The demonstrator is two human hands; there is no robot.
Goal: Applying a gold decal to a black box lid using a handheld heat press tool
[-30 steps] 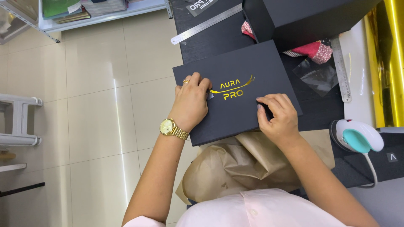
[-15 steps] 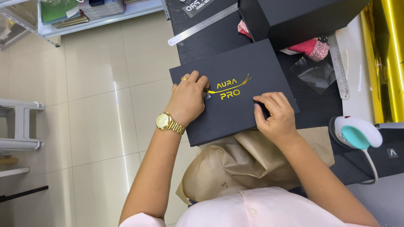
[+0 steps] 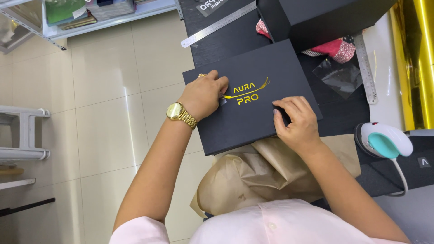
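Observation:
A flat black box (image 3: pixel 235 129) with a gold printed mark (image 3: pixel 249 91) lies tilted at the edge of a dark table (image 3: pixel 226 43). My left hand (image 3: pixel 203 96), wearing a gold watch (image 3: pixel 180 115) and a ring, rests on the box's left part. Its fingertips are pinched together at the left end of the gold mark, on a small pale piece (image 3: pixel 222 101). My right hand (image 3: pixel 296 122) lies on the box's right part with curled fingers pressing down on the lid.
Crumpled brown paper (image 3: pixel 262 176) lies on my lap under the box. Behind it are a larger black box (image 3: pixel 316 18), red cloth (image 3: pixel 334 47), clear film (image 3: pixel 341 74) and two steel rulers (image 3: pixel 217 25) (image 3: pixel 365 68). A small white and teal iron (image 3: pixel 384 139) sits right; gold foil rolls (image 3: pixel 416 63) beyond.
Both hands stay on the box in nearly the same spots. Only the view shifts slightly with my head.

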